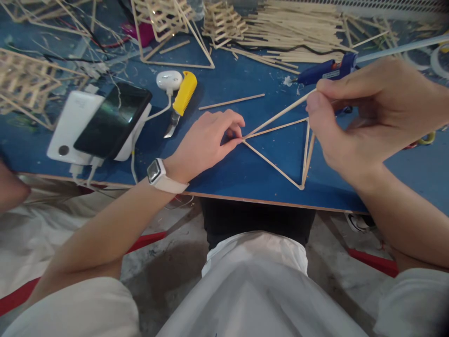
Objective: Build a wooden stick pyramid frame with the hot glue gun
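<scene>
A thin wooden stick triangle [277, 161] lies on the blue table [414, 173] near its front edge. My left hand [206, 140], with a white watch on its wrist, pinches the triangle's left corner where the sticks meet. My right hand [365, 117] is closed on the upper end of another thin stick [277, 114], which slopes down from those fingers to the same corner. Its fingers sit just above the triangle's right side.
A blue glue gun [326, 70] lies behind my right hand. A yellow utility knife [182, 98], a white charger, a phone [112, 119] on a white power bank and a loose stick [231, 101] lie to the left. Stick frames and a pile of sticks [298, 32] fill the back.
</scene>
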Tool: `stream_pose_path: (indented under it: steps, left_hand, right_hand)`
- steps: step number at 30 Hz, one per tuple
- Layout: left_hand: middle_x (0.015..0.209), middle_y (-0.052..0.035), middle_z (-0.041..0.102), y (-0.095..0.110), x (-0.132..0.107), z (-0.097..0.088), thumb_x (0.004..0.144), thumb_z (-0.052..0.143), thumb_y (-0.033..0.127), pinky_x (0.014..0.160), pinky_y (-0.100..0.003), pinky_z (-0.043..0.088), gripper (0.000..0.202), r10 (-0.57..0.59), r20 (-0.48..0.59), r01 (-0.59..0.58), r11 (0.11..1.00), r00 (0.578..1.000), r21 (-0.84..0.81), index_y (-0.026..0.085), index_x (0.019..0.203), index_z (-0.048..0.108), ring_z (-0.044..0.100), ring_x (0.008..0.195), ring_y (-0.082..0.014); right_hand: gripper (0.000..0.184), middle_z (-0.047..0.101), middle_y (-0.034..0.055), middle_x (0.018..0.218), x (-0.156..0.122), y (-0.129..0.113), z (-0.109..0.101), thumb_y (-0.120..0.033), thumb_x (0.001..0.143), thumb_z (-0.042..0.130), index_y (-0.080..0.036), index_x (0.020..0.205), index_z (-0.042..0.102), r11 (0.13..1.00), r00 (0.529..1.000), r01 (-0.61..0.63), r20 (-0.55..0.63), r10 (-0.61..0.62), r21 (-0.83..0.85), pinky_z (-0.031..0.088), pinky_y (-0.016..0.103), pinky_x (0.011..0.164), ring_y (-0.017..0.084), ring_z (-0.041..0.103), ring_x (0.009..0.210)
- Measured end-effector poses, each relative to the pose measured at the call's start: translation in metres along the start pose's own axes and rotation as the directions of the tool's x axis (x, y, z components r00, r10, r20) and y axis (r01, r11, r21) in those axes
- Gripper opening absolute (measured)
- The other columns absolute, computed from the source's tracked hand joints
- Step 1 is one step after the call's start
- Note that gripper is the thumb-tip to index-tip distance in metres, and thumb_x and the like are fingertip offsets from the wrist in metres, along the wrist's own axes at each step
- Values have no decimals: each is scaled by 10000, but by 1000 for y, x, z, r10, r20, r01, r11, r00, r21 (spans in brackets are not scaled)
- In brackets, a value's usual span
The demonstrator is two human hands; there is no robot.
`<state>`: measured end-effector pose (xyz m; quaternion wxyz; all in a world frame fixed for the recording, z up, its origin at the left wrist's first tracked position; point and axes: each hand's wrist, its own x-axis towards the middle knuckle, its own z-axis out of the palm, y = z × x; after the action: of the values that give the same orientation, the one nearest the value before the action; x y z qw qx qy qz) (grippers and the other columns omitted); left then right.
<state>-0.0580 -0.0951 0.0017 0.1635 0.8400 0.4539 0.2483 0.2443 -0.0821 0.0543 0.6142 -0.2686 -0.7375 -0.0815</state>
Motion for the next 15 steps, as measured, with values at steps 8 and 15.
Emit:
stream_pose_path:
  steps: [8,15]
  left_hand:
    - [1135,-73,818,7,-1,-2,1212,568,324,1223,-601,573,220,162,40,-167,945,986,280,268,1166,775,787,1266,-327]
    - [1164,-1,841,-7,-5,2,1225,573,347,1117,-480,614,246,424,60,-421,854,904,306,263,1113,775,794,1167,-220]
  right_hand:
    - [87,867,-49,810,1,-3,-1,-309,1012,887,-266,938,873,1000,1000,1,4,-1,12,618,320,592,161,811,677]
    - [103,863,-55,820,-1,1,-1,-273,1018,920,-249,939,857,999,999,34,-9,-34,31,602,319,609,164,807,675]
